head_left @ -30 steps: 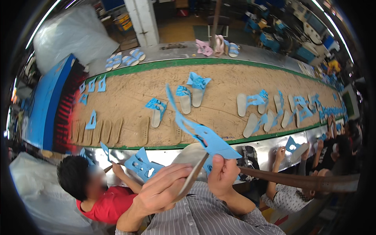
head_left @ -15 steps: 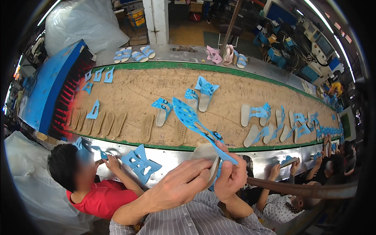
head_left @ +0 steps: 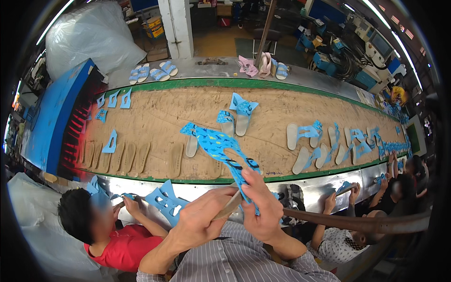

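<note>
Both my hands are closed in front of my chest, close together over the near metal ledge. My left hand [head_left: 199, 215] grips a beige sandal sole [head_left: 229, 209], which is tilted and seen nearly edge-on. Between the thumb and fingers of my right hand [head_left: 260, 207] is the end of a blue patterned sandal upper [head_left: 217, 143] with cut-outs and dark buckles. Its wide free end rises over the belt. Upper and sole meet between my hands, but my fingers hide how they join. More blue uppers [head_left: 164, 203] lie on the ledge, left of my hands.
A tan belt [head_left: 159, 105] carries bare soles [head_left: 174, 160] and sandals with blue uppers [head_left: 243, 118]. A blue machine [head_left: 51, 115] with a red glow stands at its left end. Co-workers sit on both sides. A rusty bar [head_left: 357, 223] crosses at the lower right.
My hands have turned the work: the upper's patterned face now shows more broadly and leans farther left, and the sole lies more edge-on. My left hand has shifted slightly left.
</note>
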The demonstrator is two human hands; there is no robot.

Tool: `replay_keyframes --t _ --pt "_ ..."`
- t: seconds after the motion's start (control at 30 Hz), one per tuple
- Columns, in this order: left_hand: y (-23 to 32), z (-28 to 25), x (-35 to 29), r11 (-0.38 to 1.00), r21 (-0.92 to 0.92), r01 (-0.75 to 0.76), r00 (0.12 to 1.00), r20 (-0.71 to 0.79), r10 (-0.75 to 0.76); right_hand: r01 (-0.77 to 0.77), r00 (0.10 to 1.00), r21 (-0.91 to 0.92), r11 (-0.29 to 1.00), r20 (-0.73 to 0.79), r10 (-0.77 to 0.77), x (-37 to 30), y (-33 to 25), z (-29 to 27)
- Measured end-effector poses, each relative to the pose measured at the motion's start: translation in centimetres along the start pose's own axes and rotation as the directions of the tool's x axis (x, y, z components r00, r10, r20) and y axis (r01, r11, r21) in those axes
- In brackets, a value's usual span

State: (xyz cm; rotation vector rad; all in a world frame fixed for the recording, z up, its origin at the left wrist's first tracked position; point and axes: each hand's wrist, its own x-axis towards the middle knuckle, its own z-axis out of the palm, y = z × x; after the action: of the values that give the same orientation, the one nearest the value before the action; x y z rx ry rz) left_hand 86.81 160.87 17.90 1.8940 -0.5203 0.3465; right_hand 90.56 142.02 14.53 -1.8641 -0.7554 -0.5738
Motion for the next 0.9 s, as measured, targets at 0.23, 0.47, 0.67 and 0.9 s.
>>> replay_keyframes --t 0.23,0.47,0.67,0.9 --pt "-0.9 0.0 -0.1 0.983 0.115 0.14 0.987 -0.093 -0.13 0.09 0.985 -0.248 0.965 0.163 -0.051 0.8 -0.6 0.1" --pt "-1.6 1.9 0.4 0.898 0.138 0.418 0.867 -0.356 -0.349 0.055 0.998 -0.045 0.997 -0.007 -0.056 0.1 0.7 5.1" --pt "-2.7 1.5 4.0 0.676 -0.735 0.059 0.636 -0.494 -0.592 -0.187 0.982 0.351 0.918 0.099 0.162 -1.4 0.4 6.1" --pt "-5.6 4.2 1.6 0.815 -0.528 0.24 0.729 -0.456 -0.51 -0.459 0.776 0.838 0.297 0.215 0.592 -0.9 1.7 3.3"
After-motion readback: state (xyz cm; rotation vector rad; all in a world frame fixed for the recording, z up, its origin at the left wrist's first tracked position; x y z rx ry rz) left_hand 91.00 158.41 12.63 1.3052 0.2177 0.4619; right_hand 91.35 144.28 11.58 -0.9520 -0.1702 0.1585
